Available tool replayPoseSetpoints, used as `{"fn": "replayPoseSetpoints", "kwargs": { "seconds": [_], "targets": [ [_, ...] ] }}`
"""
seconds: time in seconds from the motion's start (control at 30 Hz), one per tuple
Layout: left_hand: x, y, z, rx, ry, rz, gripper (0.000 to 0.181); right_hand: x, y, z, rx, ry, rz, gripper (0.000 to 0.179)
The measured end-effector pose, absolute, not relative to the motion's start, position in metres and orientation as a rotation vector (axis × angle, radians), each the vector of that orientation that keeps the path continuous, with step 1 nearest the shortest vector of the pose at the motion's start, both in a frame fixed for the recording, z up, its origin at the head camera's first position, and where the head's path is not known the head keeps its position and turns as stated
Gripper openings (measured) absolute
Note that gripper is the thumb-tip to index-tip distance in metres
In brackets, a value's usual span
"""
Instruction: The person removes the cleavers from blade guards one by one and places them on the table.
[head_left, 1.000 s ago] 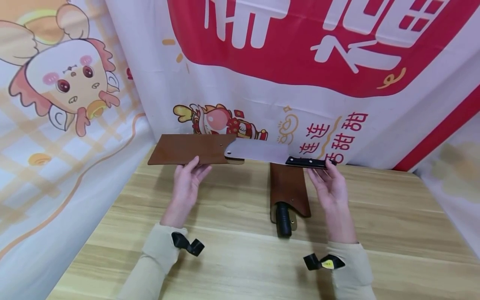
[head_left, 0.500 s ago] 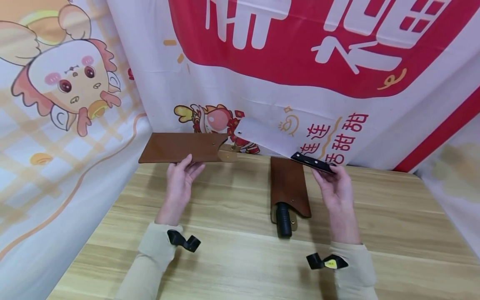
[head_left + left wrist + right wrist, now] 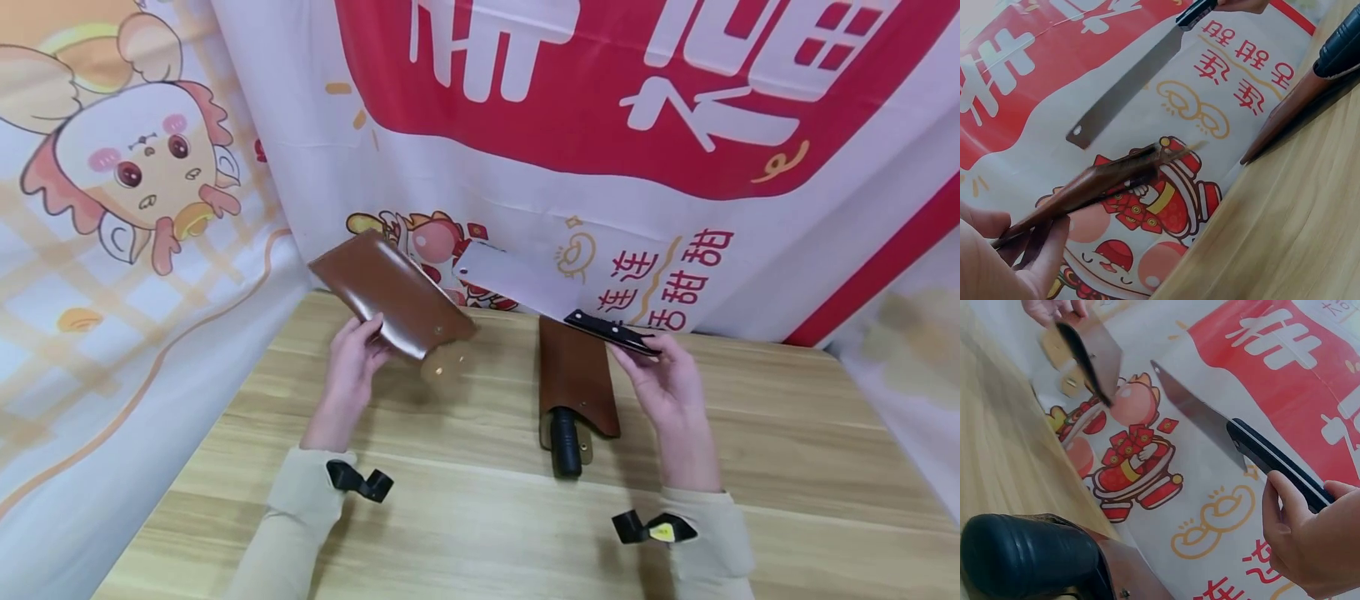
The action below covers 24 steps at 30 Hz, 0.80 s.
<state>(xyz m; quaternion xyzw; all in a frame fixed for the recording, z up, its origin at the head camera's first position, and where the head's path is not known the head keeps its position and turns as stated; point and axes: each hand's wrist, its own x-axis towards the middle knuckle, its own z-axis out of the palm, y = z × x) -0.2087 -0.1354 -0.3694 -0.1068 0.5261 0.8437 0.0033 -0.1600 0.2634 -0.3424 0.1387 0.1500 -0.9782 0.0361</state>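
My left hand (image 3: 351,358) pinches the near edge of a brown leather knife sheath (image 3: 386,287), thumb on top. The sheath hangs above the table, tilted, its snap-strap end pointing down to the right. In the left wrist view the sheath (image 3: 1094,184) shows nearly edge-on. My right hand (image 3: 671,379) grips the black riveted handle of a cleaver (image 3: 611,331). Its bare blade (image 3: 517,275) points left toward the sheath, with a hole near the tip corner. In the right wrist view the dark mouth of the sheath (image 3: 1104,356) faces the cleaver blade (image 3: 1194,406), apart from it.
A second brown sheath (image 3: 573,367) lies on the wooden table (image 3: 465,500) between my hands, a black handle (image 3: 566,446) sticking out of its near end. A printed cloth (image 3: 517,200) hangs behind the table's back edge, another cloth (image 3: 225,317) along the left.
The blade, overlapping the sheath's mouth at first, is now apart from it. My left hand has tilted the sheath, its mouth end turning down and toward me. The second sheath stays put.
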Motion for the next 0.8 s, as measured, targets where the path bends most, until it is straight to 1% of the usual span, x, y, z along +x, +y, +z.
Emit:
{"fn": "replayPoseSetpoints", "kwargs": {
  "seconds": [0.13,0.3,0.37,0.5,0.57,0.7,0.8],
  "targets": [
    [-0.209,-0.139,-0.369,-0.381,1.775,2.528,0.027,-0.16,0.256,-0.344,0.434,0.545,-2.964,0.052],
    [-0.212,-0.141,-0.371,-0.395,1.86,2.391,0.042,-0.161,0.245,-0.347,0.471,0.545,-2.914,0.059],
    [-0.213,-0.143,-0.373,-0.39,1.879,2.36,0.042,-0.161,0.24,-0.349,0.482,0.494,-2.898,0.059],
    [-0.216,-0.145,-0.377,-0.378,1.888,2.351,0.037,-0.161,0.227,-0.353,0.484,0.491,-2.852,0.052],
    [-0.217,-0.147,-0.379,-0.367,1.895,2.342,0.037,-0.16,0.219,-0.354,0.441,0.621,-2.799,0.055],
    [-0.22,-0.152,-0.384,-0.335,1.965,2.267,0.045,-0.16,0.202,-0.359,0.295,1.018,-2.619,0.067],
    [-0.222,-0.154,-0.388,-0.315,2.053,2.195,0.049,-0.161,0.188,-0.367,0.199,1.254,-2.495,0.063]
  ]
}}
